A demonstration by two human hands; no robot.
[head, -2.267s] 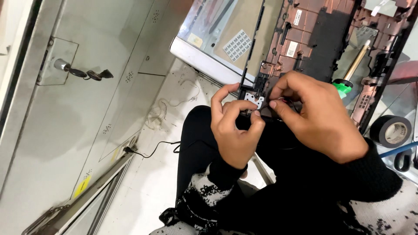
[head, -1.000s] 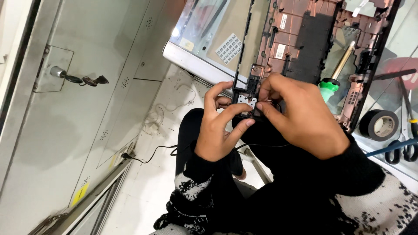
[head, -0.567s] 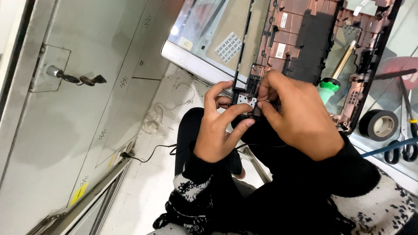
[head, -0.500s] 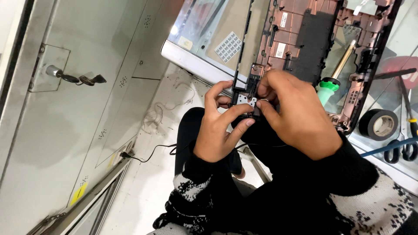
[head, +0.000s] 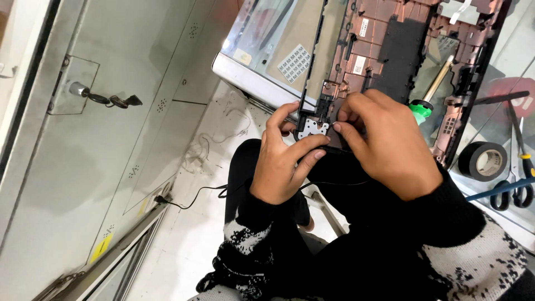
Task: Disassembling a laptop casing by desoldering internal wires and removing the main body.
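Head view shows both hands, left hand (head: 281, 161) and right hand (head: 390, 145), pinching a small metal hinge (head: 311, 127) at the worktop's near edge, not yet freed from the opened laptop (head: 384, 50).

Roll of black tape (head: 482, 160) lies flat on glass-topped bench (head: 504, 64), landmark for rest. Just right of tape: scissors (head: 519, 167) with black handles, blades pointing up-frame. Left of tape, near it: screwdriver (head: 430, 92) with green collar and pale handle, angled. Far left of tape, well apart: grey metal cabinet door (head: 83, 161), key (head: 108, 100) in lock. Below-left of tape, on pale floor (head: 184, 245): thin black cable (head: 195, 198) trailing toward cabinet base.
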